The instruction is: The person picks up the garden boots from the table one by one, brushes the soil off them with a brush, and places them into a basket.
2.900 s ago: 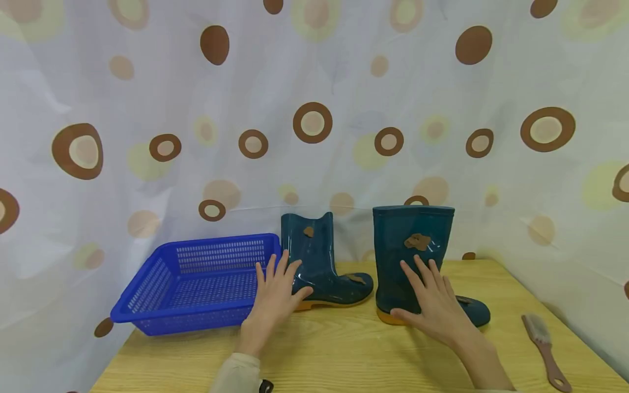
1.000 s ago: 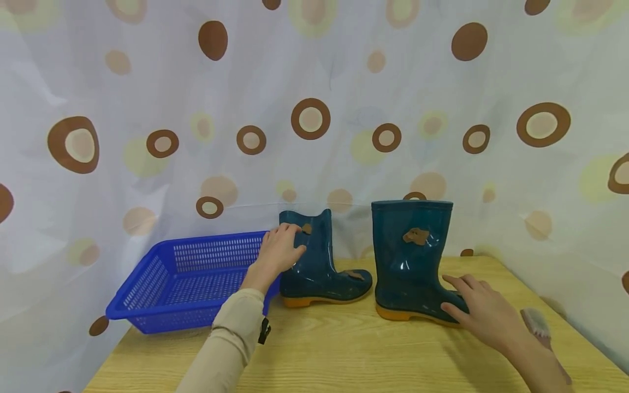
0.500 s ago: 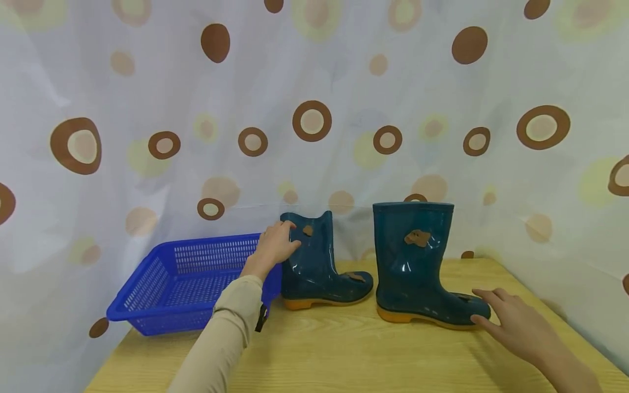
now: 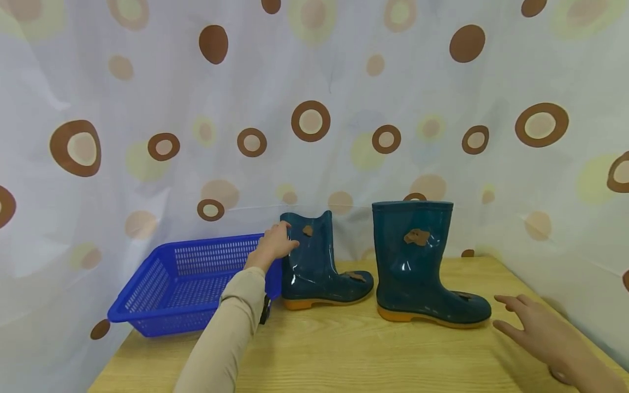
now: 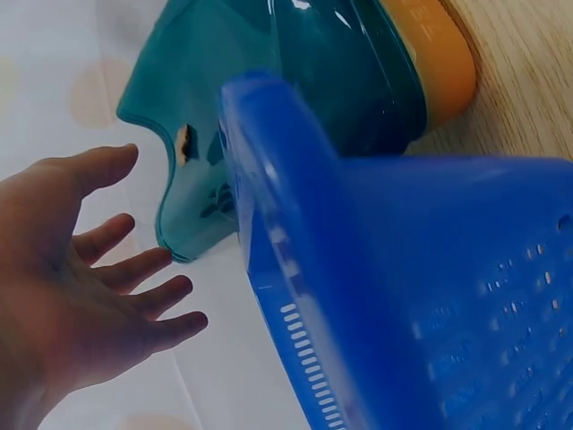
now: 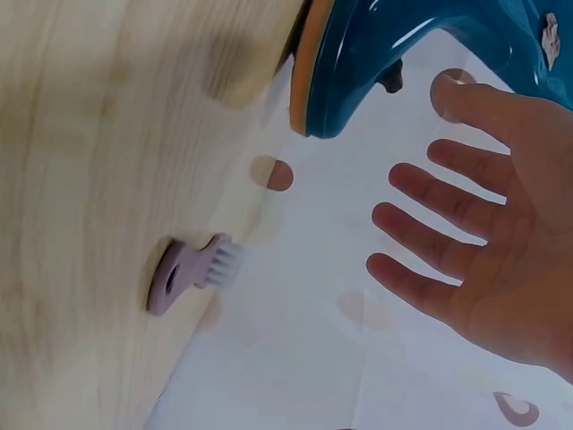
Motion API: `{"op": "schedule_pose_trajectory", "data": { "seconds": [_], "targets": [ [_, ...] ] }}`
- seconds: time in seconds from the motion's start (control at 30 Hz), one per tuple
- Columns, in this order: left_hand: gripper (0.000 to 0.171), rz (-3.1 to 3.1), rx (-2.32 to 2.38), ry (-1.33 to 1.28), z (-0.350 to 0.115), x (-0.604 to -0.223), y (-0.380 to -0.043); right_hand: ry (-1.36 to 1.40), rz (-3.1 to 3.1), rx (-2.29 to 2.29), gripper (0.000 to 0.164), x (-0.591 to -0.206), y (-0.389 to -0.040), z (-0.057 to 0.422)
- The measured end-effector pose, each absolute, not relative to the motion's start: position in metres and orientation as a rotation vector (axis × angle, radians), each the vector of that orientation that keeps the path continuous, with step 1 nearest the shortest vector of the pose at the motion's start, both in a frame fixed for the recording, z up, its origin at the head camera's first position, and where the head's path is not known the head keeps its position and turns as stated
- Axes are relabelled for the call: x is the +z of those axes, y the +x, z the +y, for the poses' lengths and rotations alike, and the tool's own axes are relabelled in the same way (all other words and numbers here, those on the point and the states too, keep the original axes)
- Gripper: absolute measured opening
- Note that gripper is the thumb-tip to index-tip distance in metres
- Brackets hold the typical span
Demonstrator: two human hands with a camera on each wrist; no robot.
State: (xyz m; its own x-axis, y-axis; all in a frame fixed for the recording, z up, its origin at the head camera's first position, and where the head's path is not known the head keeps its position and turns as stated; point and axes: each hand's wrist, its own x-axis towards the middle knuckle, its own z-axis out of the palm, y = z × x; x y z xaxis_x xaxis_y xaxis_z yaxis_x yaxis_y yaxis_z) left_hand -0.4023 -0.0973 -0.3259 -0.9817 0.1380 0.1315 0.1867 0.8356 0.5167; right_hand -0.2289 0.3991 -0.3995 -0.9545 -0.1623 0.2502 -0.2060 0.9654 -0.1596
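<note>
My left hand (image 4: 275,242) is over the blue basket's right end, close to the shaft of the left dark teal rubber boot (image 4: 314,262). In the left wrist view its fingers spread loosely, fingertips near the boot's top rim, holding nothing. The right rubber boot (image 4: 410,267) stands upright, toe to the right. Both boots carry brown patches on shaft and toe. Past that toe hovers my right hand (image 4: 545,330), its slightly bent fingers apart around nothing. A brush (image 6: 183,273) with a pinkish handle lies on the table there, mostly hidden behind the right hand in the head view.
A blue perforated plastic basket (image 4: 196,315) stands on the table's left, right beside the left boot. The wooden table (image 4: 354,355) narrows toward a spotted white curtain (image 4: 344,71), which hangs behind and along both sides.
My left hand has risen from low on the left boot toward its top rim. My right hand has moved right, from before the right boot to past its toe. Boots and basket stay put.
</note>
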Motion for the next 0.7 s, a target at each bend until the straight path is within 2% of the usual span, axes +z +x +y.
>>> {"op": "schedule_pose_trajectory", "data": {
  "seconds": [0.7],
  "targets": [
    [0.068,-3.042,-0.832,-0.187,-0.107,-0.33,-0.431,0.186,-3.007,0.261,0.062,-0.409,-0.22,0.427]
  ]
}}
